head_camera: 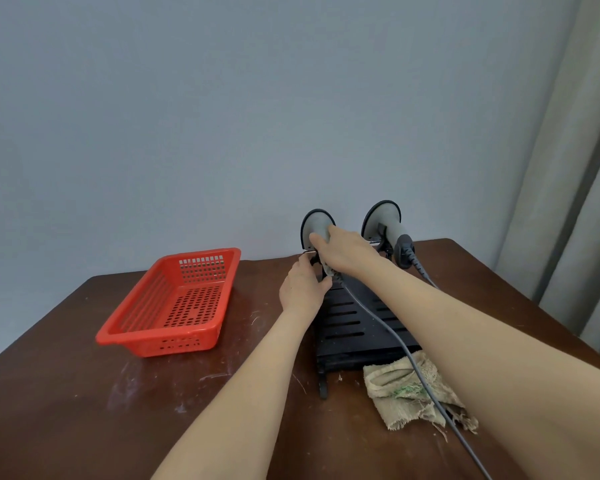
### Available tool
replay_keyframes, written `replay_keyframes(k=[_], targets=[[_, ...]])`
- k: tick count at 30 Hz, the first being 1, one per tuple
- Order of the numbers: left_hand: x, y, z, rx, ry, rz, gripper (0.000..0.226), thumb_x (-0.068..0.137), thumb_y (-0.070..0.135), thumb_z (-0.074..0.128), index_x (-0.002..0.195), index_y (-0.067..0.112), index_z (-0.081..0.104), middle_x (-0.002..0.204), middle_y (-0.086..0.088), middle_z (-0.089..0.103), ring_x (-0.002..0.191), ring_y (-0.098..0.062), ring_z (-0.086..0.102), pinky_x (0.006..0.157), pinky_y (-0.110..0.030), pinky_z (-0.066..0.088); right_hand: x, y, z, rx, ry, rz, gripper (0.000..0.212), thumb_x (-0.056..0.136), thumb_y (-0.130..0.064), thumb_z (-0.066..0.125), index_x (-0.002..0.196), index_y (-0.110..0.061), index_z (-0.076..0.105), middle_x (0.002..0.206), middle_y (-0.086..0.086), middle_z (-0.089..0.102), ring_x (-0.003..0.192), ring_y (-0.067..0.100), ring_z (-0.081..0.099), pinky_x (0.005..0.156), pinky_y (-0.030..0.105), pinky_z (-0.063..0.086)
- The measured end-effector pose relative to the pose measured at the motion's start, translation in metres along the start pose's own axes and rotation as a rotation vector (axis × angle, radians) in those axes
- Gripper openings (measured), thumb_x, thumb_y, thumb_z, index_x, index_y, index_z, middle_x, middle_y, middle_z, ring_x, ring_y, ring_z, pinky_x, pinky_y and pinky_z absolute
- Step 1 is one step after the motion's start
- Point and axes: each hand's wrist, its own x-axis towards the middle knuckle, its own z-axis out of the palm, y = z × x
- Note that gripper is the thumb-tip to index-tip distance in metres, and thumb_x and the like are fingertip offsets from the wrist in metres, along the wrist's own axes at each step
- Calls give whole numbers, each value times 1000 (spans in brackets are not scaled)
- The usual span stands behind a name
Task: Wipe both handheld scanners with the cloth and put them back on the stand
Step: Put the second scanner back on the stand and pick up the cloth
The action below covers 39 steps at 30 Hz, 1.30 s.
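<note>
1. Your right hand [347, 258] is wrapped round the left scanner [317, 225], fingers curled over the neck just under its head. The scanner is upright at the far left end of the stand [354, 327].
2. Your left hand [300, 289] is just below, fingers and thumb closed on the stand's holder under that scanner, apparently steadying it.
3. The right scanner [383, 220] sits in its own holder, untouched, with its cable trailing off behind your right forearm.
4. The cloth [402, 393] lies crumpled on the table [84, 393] by the stand's near right corner. Neither hand has it, and the left scanner's cable [378, 320] runs across it.
5. The step looks like the scanner either leaving its holder or being seated in it; one frame cannot settle which.
6. If you are lifting it off, hold the stand down so it does not tip, then free your left hand for the cloth, minding the cable on top of it.
7. If you are seating it, check that it rests fully in the holder before letting go.
8. The basket [142, 306] on the left plays no part.
</note>
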Motion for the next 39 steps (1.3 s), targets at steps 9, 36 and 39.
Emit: replay_keyframes(k=[9, 36, 39], targets=[[-20, 8, -32, -83, 96, 43, 48, 95, 19, 46, 141, 8, 39, 139, -11, 49, 125, -27, 49, 95, -35, 41, -32, 8, -18, -34, 88, 4, 50, 96, -45, 29, 126, -9, 46, 129, 17, 52, 112, 34, 50, 85, 41, 41], [-114, 90, -15, 450, -83, 612, 36, 94, 1, 36, 123, 16, 51, 121, -4, 57, 102, -28, 56, 73, -32, 32, -145, 99, -37, -425, -234, 243, 46, 85, -56, 54, 84, -11, 49, 73, 4, 50, 76, 26, 56, 74, 33, 49], [-122, 91, -8, 562, -112, 649, 35, 96, 3, 35, 122, 16, 53, 116, -8, 62, 101, -29, 57, 74, -33, 33, -152, 108, -24, -370, -237, 335, 57, 84, -67, 44, 74, -11, 49, 72, 3, 52, 74, 25, 58, 75, 32, 48]])
